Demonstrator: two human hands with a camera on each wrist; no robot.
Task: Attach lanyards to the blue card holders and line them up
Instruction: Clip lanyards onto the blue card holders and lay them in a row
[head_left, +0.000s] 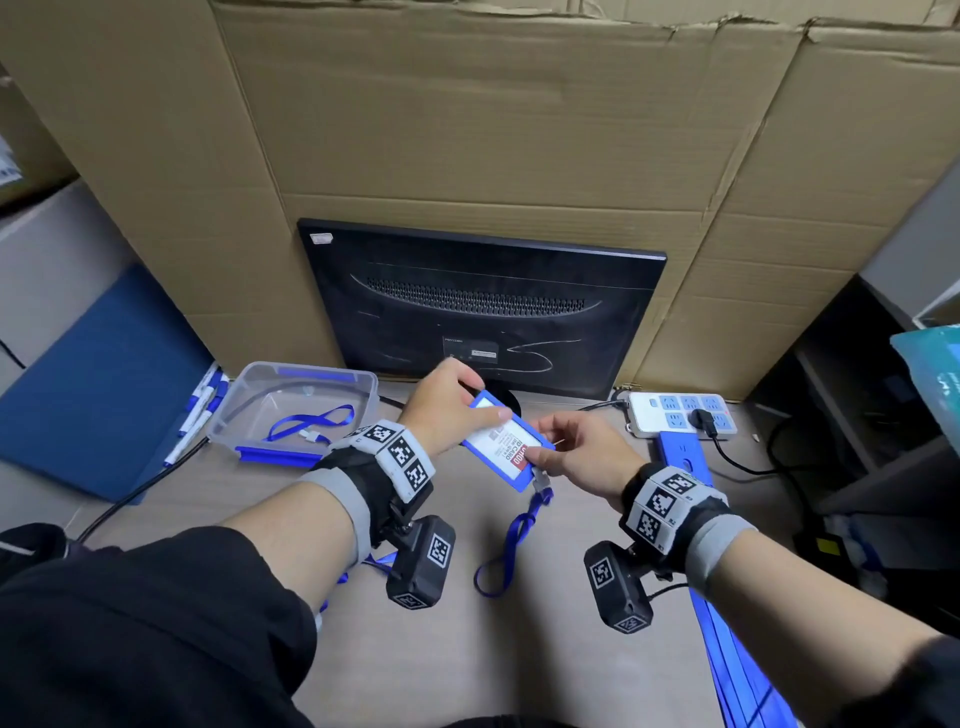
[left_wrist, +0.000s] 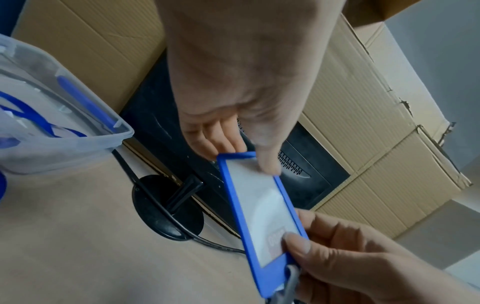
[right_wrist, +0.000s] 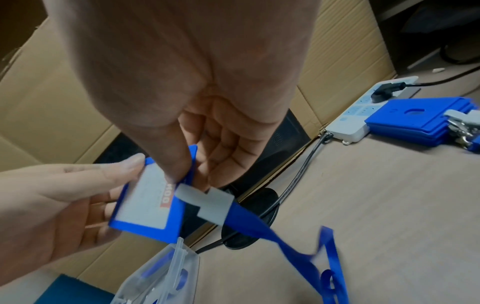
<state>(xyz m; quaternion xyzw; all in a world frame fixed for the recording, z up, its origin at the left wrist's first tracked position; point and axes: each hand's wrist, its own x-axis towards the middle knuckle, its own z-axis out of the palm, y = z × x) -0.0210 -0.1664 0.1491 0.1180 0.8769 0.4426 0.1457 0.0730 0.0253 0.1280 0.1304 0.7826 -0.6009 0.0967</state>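
1. My left hand (head_left: 447, 410) pinches the far end of the blue card holder (head_left: 506, 441), thumb on its clear face and fingers curled behind it.
2. My right hand (head_left: 582, 449) pinches the near end, thumb pressed on the red strip of the card, right beside the clip (head_left: 540, 482).
3. The holder is in the air above the desk (head_left: 545, 649), tilted, in front of the monitor (head_left: 483, 306).
4. The clip sits at the holder's near edge, and the blue lanyard (head_left: 511, 545) hangs from it in a loop down to the desk.
5. A clear plastic box (head_left: 296, 410) on the left holds another lanyard (head_left: 311, 422).
6. To the right, a stack of blue holders (right_wrist: 420, 121) with clips lies just beside the power strip (head_left: 680, 413).
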